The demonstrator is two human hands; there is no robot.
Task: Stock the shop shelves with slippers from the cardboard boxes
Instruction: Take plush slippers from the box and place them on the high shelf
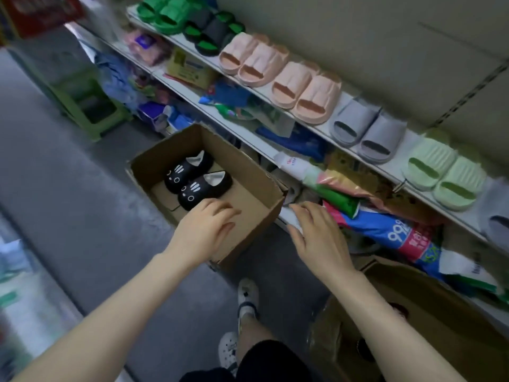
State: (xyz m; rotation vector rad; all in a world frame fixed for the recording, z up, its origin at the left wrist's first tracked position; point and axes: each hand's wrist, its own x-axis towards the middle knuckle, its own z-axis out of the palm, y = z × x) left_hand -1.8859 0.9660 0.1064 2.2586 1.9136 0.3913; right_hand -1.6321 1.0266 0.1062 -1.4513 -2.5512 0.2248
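An open cardboard box (248, 172) stands on the floor below the shelves, holding one pair of black cat-face slippers (192, 179). My left hand (205, 230) reaches into the box, fingers spread, just short of the nearer slipper and holding nothing. My right hand (316, 235) hovers open outside the box's right corner, near the lower shelf edge. The upper shelf (347, 148) carries pairs of green (165, 13), black-and-green (212, 31), pink (281, 75), grey (369, 133) and light green slippers (443, 173).
The lower shelf (289, 216) is crammed with coloured packets and bags. A second cardboard box (429, 304) sits on the floor at the lower right. A green plastic stool (88, 106) stands at the left. My feet in white clogs (246, 296) are below on the grey floor.
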